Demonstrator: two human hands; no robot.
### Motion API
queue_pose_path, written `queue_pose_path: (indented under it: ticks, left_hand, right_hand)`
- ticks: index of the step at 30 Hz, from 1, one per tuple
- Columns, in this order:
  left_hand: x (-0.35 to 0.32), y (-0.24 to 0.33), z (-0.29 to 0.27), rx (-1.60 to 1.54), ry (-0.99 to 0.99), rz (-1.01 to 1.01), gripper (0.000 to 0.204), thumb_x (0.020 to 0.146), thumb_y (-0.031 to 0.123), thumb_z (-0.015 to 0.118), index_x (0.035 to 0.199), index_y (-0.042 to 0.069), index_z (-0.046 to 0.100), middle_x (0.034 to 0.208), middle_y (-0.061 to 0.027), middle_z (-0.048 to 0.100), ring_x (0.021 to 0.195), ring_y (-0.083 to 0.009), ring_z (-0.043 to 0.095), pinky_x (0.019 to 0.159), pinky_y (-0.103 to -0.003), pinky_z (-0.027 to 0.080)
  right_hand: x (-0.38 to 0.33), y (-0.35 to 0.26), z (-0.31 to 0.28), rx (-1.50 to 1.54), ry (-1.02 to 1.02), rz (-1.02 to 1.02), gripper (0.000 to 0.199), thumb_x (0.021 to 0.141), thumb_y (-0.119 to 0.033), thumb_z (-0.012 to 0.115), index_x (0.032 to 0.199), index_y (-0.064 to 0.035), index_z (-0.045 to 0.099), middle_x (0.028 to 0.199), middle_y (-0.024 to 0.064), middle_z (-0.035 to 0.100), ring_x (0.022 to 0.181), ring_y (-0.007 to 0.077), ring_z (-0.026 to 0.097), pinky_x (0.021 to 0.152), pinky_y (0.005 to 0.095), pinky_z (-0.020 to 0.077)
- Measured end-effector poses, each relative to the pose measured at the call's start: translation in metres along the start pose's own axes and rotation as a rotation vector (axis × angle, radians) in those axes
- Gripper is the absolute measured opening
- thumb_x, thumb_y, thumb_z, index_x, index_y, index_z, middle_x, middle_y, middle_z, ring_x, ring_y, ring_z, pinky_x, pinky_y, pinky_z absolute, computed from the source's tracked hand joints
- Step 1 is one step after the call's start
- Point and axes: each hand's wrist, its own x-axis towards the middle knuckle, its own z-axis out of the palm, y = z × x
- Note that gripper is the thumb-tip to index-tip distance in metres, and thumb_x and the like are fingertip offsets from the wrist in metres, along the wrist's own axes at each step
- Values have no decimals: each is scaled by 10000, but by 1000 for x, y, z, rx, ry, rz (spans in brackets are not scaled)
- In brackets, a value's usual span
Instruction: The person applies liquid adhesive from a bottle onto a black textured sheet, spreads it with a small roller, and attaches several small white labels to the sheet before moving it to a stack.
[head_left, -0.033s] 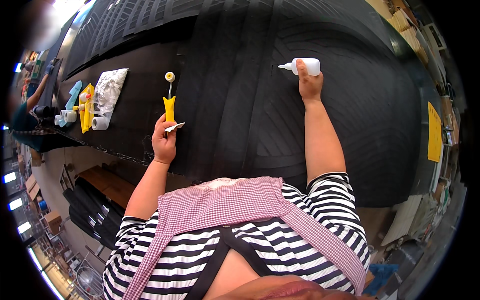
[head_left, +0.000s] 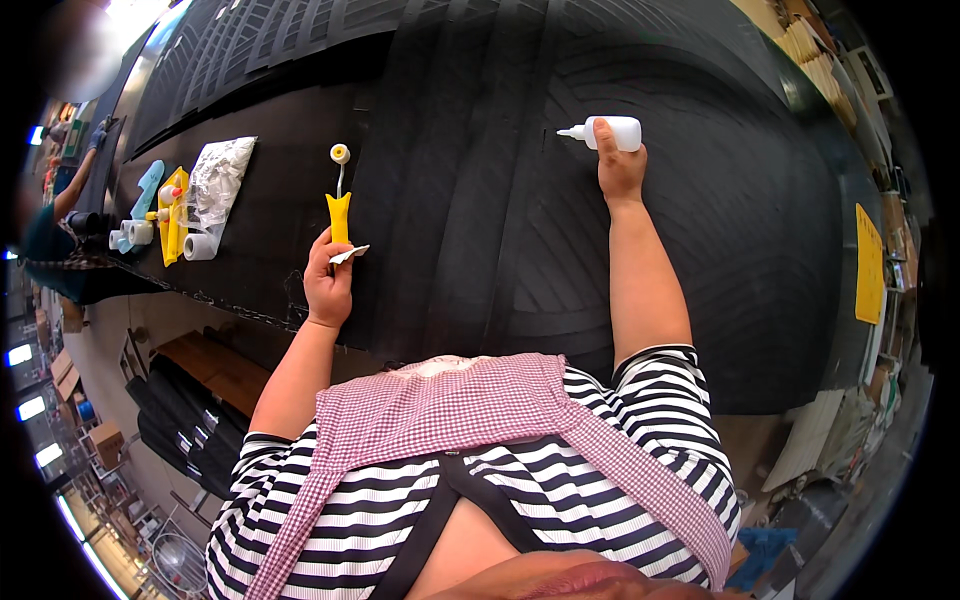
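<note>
My left hand (head_left: 328, 285) is closed round the yellow handle of a small roller (head_left: 339, 218), whose white wheel points away from me. A small crumpled white piece (head_left: 350, 254), perhaps paper or cloth, is in the same hand. In my right hand (head_left: 622, 170) I grip a white squeeze bottle (head_left: 624, 131), tipped on its side with its narrow nozzle to the left. Under both hands spreads a black sheet (head_left: 450, 200) with a long seam running away from me; curved streaks mark its right part.
Left on the table lie a clear plastic bag (head_left: 218, 185), a yellow tool or tray (head_left: 173, 215), a light blue item (head_left: 148, 190) and several white rolls (head_left: 200, 246). Another person's arm (head_left: 78, 182) reaches in at far left. A yellow sheet (head_left: 868, 264) hangs at the right edge.
</note>
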Motion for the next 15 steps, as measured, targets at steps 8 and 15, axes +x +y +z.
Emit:
queue_pose_path:
  ticks: [8,15]
  left_hand:
    - [0,8,2,-47,18,-58,101,917,-32,621,985,42,625,1280,-156,566,988,-178,629,894,-281,489]
    - [1,7,1,-24,13,-34,99,920,-27,620,991,43,626,1282,-156,566,995,-184,630,895,-281,489]
  right_hand:
    - [2,4,0,-73,15,-8,420,872,-423,726,911,-5,736,852,126,739,812,267,722,745,356,536]
    - [-4,-5,-4,-50,-51,-8,380,862,-383,727,892,-4,731,826,114,736,779,249,719,722,344,535]
